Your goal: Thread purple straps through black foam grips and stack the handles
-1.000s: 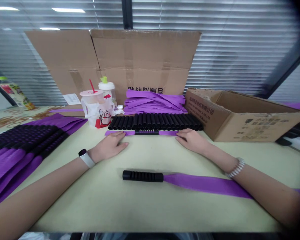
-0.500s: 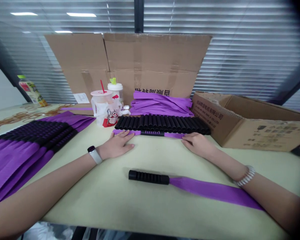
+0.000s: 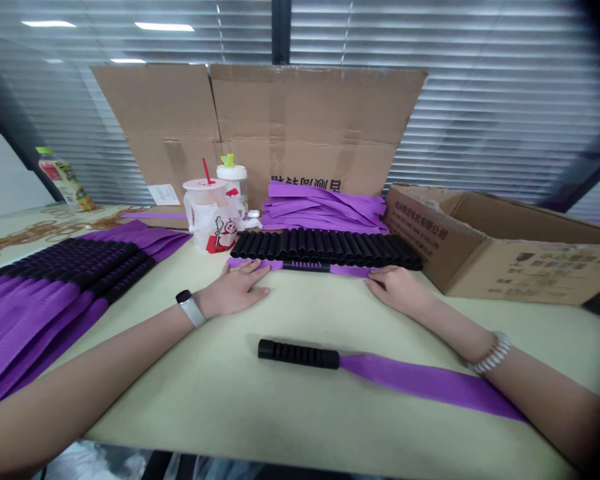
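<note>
On the pale green tabletop [image 3: 205, 400], a row of black ribbed tubes [image 3: 325, 245] lies just beyond the left hand [image 3: 237, 290] and right hand [image 3: 397, 288]. Both hands lie flat, palms down, fingers open. They pin the ends of a purple fabric strap in a black ribbed sleeve [image 3: 305, 267] stretched between them.

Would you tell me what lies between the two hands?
Head view: a purple strap with a black grip runs from left hand to right hand.
</note>
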Available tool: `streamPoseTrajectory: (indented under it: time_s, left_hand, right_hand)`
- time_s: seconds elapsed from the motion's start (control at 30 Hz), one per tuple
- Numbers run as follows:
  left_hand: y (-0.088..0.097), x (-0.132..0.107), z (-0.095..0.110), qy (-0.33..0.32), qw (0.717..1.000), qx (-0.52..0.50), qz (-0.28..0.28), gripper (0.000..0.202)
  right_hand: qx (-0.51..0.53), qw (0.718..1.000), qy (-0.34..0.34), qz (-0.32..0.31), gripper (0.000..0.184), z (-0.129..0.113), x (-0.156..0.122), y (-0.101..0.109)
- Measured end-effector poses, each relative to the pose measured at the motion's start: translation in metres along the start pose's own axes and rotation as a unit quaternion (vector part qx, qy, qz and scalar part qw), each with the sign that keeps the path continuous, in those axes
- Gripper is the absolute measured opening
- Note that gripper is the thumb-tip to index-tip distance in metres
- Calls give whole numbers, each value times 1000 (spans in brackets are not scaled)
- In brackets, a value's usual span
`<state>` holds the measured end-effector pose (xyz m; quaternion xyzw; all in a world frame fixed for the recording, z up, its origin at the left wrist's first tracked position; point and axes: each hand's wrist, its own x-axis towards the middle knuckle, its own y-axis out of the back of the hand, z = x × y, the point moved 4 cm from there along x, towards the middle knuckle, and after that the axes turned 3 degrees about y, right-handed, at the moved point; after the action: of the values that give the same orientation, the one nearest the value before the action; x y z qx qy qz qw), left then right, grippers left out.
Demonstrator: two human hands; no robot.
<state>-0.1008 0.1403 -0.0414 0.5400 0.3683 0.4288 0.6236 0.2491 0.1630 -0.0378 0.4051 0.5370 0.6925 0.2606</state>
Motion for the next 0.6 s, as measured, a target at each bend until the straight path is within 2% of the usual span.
streamPoseTrajectory:
  time_s: [0.37, 0.6]
  left_hand:
    - [2, -1, 3, 2, 1000, 3, -19, 68]
    - [3, 0, 2, 8, 1000, 12, -25, 68]
  right_hand:
    - [-55, 997, -44, -22, 39, -5, -9, 9]
    - [-18, 998, -45, -27, 29, -1, -20, 11]
